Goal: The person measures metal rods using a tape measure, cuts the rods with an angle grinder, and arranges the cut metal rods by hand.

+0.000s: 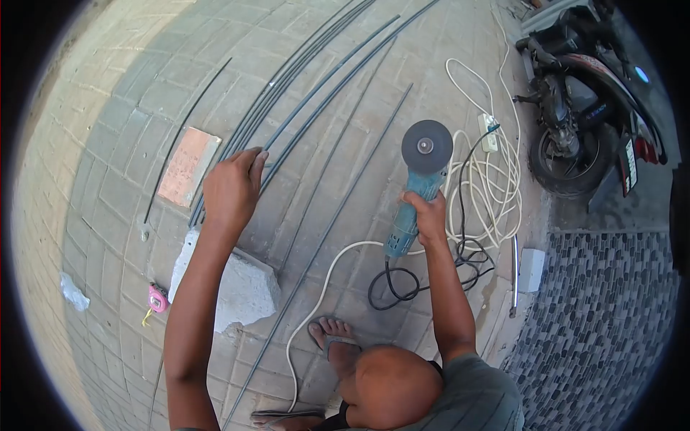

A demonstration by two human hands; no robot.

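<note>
My right hand [425, 215] is wrapped around the teal body of an angle grinder [404, 231]. The grinder's dark disc [427, 147] points away from me, above the paving. My left hand [233, 188] is closed, thumb and fingers pinched on the near end of a thin metal rod [338, 70] that runs up and to the right. Beside it lies a bundle of similar metal rods [277, 82], their near ends by a rough white concrete block [241, 291]. A reddish brick [188, 167] is left of my left hand.
Loose rods [345, 194] cross the paving between my hands. A coiled white extension cord [478, 197] with a socket strip [488, 133] lies right of the grinder, whose black cable [402, 296] loops below. A pink tape measure [157, 297] sits left; a motorcycle [582, 108] stands right.
</note>
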